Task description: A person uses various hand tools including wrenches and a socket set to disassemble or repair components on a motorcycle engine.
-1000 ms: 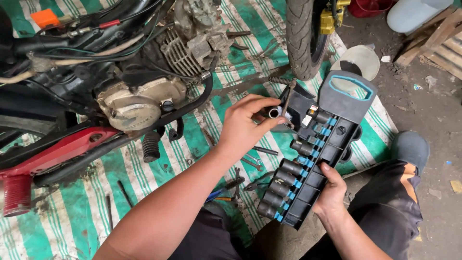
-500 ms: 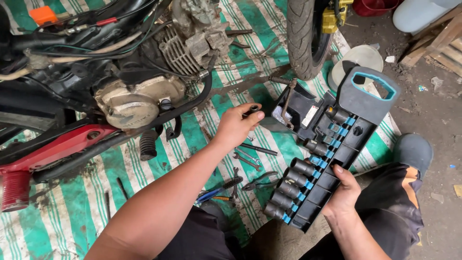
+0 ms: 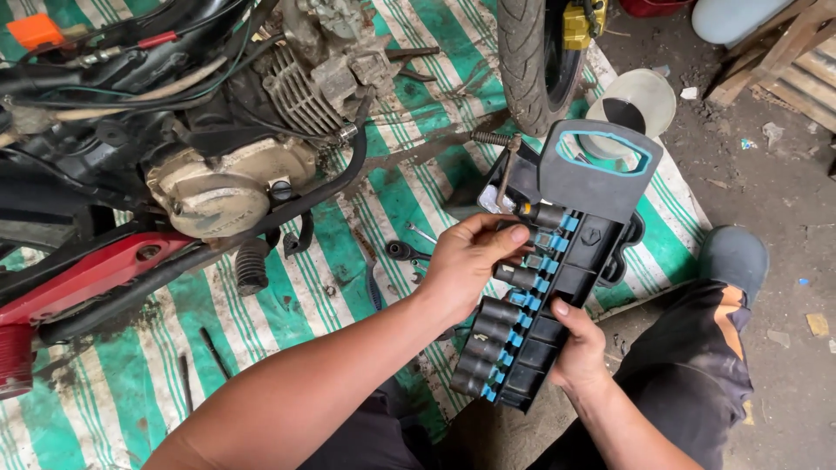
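Observation:
My right hand [image 3: 579,348] grips the lower end of a black socket rack [image 3: 557,261] with a blue-rimmed handle hole at its top. A row of dark sockets [image 3: 488,344] sits on blue clips along the rack's left side. There is a gap of empty clips near the top. My left hand [image 3: 466,265] reaches across, thumb and fingertips pinched together at that gap, just below the top socket [image 3: 544,214]. Whatever lies between the fingertips is hidden.
A motorcycle engine [image 3: 226,183] and red frame part [image 3: 87,274] fill the left. The tyre [image 3: 531,61] stands at top centre on a green and white striped tarp [image 3: 340,270]. A small ratchet [image 3: 405,252], an open black case [image 3: 514,183], a white bowl [image 3: 649,96] and wooden slats [image 3: 784,52] lie around.
My left hand came up from the tools on the tarp to the rack's upper clips. The rack has been lifted closer and tilted more upright.

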